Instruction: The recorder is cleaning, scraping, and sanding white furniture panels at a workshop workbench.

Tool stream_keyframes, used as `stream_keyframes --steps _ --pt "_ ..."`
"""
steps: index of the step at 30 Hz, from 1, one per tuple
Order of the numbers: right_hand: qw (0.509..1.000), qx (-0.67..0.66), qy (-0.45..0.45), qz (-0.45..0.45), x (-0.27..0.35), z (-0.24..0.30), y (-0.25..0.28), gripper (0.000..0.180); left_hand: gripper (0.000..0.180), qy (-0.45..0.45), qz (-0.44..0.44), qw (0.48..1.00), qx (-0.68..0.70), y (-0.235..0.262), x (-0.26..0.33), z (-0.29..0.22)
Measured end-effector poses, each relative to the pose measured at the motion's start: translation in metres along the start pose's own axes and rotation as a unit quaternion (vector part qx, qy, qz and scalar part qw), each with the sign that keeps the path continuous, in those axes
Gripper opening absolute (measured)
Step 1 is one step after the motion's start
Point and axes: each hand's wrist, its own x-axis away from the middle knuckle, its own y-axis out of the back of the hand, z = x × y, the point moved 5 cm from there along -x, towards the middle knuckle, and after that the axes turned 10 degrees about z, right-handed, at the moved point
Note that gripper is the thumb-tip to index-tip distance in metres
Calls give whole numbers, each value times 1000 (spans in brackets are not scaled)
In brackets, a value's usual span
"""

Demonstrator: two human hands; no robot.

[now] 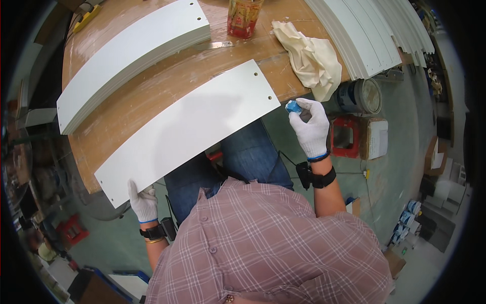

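A long white board (187,137) with drilled holes at both ends lies slantwise over the table's near edge, partly above my lap. My left hand (144,203), in a white knit glove, grips the board's near-left edge, thumb on top and fingers curled beneath. Off the board's right end, my right hand (312,127), gloved too, pinches a small crumpled blue piece (293,107) between thumb and fingertips; its material cannot be made out. This hand is apart from the board. Further back, a stack of similar white boards (136,53) rests on the table.
On the brown table (83,154) are a metal scraper blade (215,45), a red-stained clear cup (244,19) and a crumpled cream cloth (310,61) hanging over the edge. Long white panels (362,35) are stacked at the far right. Below stand a bucket (360,96) and a red stool (345,136).
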Motion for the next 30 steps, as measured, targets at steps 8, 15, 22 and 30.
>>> stream_keyframes --steps 8,15,22,30 --pt "990 51 129 33 -3 26 -1 27 24 1 12 1000 8 -6 0 0" --pt "981 76 174 32 -6 29 -5 27 24 2 43 999 7 0 -2 1" --pt "976 85 201 23 -8 33 -6 31 24 10 26 1000 8 2 -1 2" --pt "977 101 185 19 -6 32 -4 29 26 16 22 1000 -3 8 1 0"
